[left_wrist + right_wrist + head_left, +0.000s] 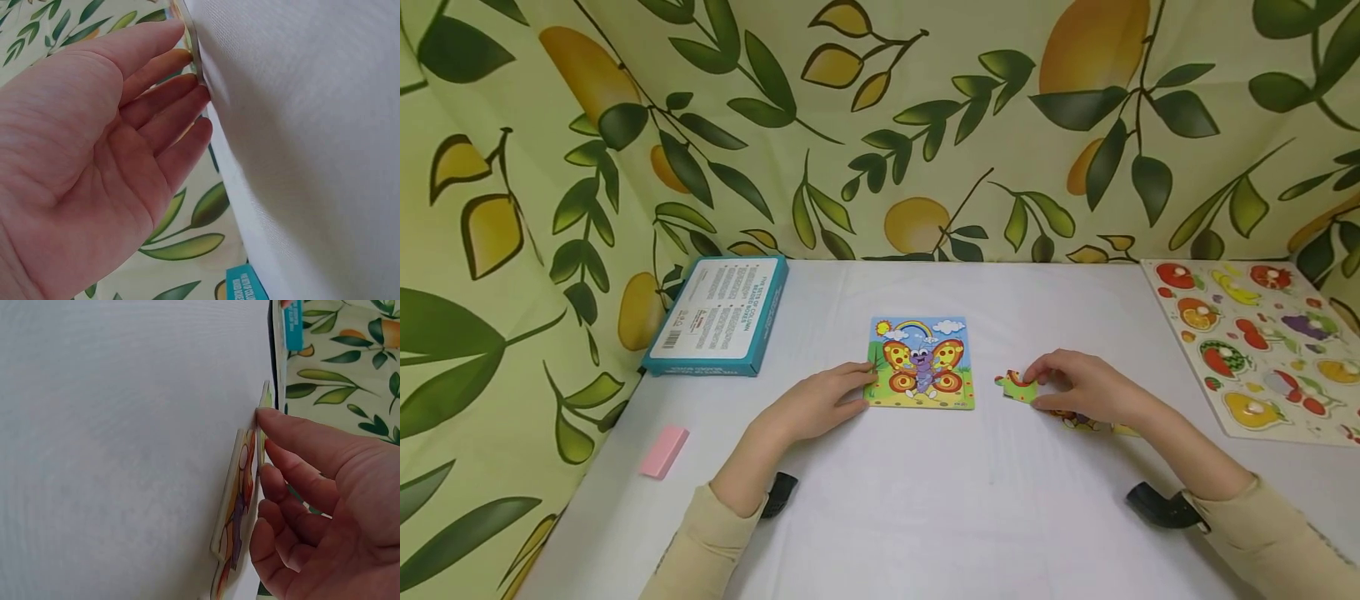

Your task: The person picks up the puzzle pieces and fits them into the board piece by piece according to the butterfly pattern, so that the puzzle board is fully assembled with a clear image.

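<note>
A square butterfly jigsaw puzzle (917,333) lies on the white table in the head view. My left hand (820,404) touches its left edge with nearly straight fingers and the thumb by the lower left corner. To the right of the puzzle, my right hand (1093,387) pinches a green and red jigsaw piece (1017,389) between thumb and fingers. Other jigsaw pieces (1078,422) lie partly hidden beneath that hand; the right wrist view shows these loose pieces (234,506) beside the fingers. The left wrist view catches the left palm (112,162) at the board's edge.
A blue and white box (715,312) sits at the back left, and a pink block (664,452) lies nearer on that side. A fruit peg board (1262,350) occupies the right. Patterned cloth (865,125) hangs behind the table.
</note>
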A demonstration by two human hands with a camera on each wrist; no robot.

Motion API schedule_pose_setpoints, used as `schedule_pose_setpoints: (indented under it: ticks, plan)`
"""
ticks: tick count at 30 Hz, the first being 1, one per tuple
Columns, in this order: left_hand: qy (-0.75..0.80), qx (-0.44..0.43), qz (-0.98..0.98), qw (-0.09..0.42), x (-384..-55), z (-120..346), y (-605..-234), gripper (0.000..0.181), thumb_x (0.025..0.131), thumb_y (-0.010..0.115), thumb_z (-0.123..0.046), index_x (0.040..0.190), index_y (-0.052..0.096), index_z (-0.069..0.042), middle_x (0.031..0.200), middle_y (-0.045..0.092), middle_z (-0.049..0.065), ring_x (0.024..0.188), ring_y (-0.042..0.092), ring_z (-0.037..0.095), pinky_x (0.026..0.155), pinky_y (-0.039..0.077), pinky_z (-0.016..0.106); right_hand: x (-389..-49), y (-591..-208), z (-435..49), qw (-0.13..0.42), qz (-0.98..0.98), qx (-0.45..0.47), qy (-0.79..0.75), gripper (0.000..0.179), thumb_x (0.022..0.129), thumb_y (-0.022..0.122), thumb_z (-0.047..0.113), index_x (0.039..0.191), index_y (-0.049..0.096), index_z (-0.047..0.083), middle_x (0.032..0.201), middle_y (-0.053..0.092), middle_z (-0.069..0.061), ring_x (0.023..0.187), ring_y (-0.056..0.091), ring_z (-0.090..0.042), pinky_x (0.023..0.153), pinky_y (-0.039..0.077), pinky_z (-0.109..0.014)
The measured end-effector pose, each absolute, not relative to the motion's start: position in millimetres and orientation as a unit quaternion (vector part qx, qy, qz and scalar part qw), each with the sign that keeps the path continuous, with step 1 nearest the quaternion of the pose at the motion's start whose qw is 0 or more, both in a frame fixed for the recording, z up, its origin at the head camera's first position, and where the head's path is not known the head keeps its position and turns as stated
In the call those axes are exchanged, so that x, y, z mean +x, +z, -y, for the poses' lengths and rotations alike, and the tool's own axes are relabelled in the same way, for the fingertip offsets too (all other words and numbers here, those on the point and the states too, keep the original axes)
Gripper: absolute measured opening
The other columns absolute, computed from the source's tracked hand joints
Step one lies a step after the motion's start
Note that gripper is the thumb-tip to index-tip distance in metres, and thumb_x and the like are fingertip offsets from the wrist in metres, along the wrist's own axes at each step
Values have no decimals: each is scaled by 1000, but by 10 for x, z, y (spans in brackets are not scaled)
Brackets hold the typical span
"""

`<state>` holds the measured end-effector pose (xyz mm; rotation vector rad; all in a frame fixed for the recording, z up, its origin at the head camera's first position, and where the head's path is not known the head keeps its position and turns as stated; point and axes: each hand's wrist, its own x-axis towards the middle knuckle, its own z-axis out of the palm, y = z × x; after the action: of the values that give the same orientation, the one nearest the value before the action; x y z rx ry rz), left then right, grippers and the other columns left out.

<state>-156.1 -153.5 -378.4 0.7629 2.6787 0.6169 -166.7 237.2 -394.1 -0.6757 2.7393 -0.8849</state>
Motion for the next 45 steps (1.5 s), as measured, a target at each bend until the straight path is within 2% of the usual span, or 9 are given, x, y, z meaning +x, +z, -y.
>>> schedule_pose_setpoints:
  ticks: [8, 12, 16, 21, 27, 30, 32, 38, 45]
  plan:
    - [213, 265, -929, 145, -1570, 1537, -3778, 44, 99, 59, -23, 141, 53, -12, 151, 43, 1, 140, 37, 20, 111, 34, 40, -1671, -3941, -2296, 81, -928, -216, -292, 30, 75, 85, 27, 93, 64, 14, 92, 58, 3, 87, 48, -18, 75, 42, -29]
    - [212, 267, -929, 145, -1570, 1541, -3776, 44, 99, 59, -23, 141, 54, -11, 150, 43, 2, 140, 37, 20, 111, 34, 40, -1671, -3926, -2259, 96, -925, -201, -307, 34, 76, 85, 29, 92, 60, 13, 84, 54, 2, 81, 48, -17, 67, 40, -26]
    - [213, 266, -929, 145, -1570, 1546, -3772, 44, 99, 59, -22, 141, 54, -11, 151, 42, 2, 140, 36, 20, 111, 33, 40, -1681, -3903, -2222, 105, -919, -197, -326, 32, 78, 83, 26, 95, 60, 12, 77, 53, 2, 72, 49, -15, 59, 41, -23]
    - [208, 265, -930, 143, -1570, 1545, -3762, 43, 99, 59, -22, 140, 54, -11, 150, 43, 2, 139, 37, 20, 111, 33, 39, -1710, -3864, -2144, 110, -909, -165, -367, 19, 87, 75, 24, 95, 65, 10, 81, 63, 1, 73, 56, -16, 59, 47, -23]
    - [210, 265, -931, 135, -1584, 1538, -3762, 41, 98, 60, -21, 138, 56, -9, 148, 46, 4, 138, 39, 21, 111, 34, 39, -1784, -3812, -1895, 146, -858, -125, -477, 37, 89, 73, 28, 114, 59, 6, 88, 73, -7, 79, 66, -23, 70, 53, -30]
    - [211, 265, -931, 134, -1592, 1536, -3775, 40, 98, 59, -22, 137, 57, -9, 147, 48, 4, 137, 40, 22, 111, 34, 39, -1827, -3831, -1708, 164, -840, -115, -505, 44, 89, 73, 32, 125, 59, 11, 88, 74, -6, 81, 68, -23, 76, 51, -32]
    - [213, 265, -931, 135, -1598, 1534, -3783, 40, 99, 59, -22, 137, 57, -10, 147, 48, 4, 137, 40, 21, 111, 34, 39, -1848, -3863, -1572, 167, -838, -120, -505, 45, 89, 73, 34, 127, 62, 14, 85, 74, -5, 80, 68, -22, 74, 48, -32]
    - [221, 269, -928, 135, -1613, 1532, -3796, 39, 98, 60, -20, 135, 59, -9, 145, 49, 3, 136, 42, 20, 110, 35, 38, -1873, -3932, -1193, 174, -839, -128, -500, 32, 89, 73, 32, 115, 67, 15, 73, 72, -3, 70, 69, -19, 65, 48, -28]
    - [219, 276, -926, 134, -1612, 1537, -3781, 38, 99, 58, -20, 135, 59, -7, 145, 49, 5, 136, 42, 21, 110, 35, 40, -1950, -3964, -921, 159, -849, -151, -480, 20, 92, 69, 28, 103, 64, 12, 66, 69, -2, 60, 67, -17, 53, 46, -27]
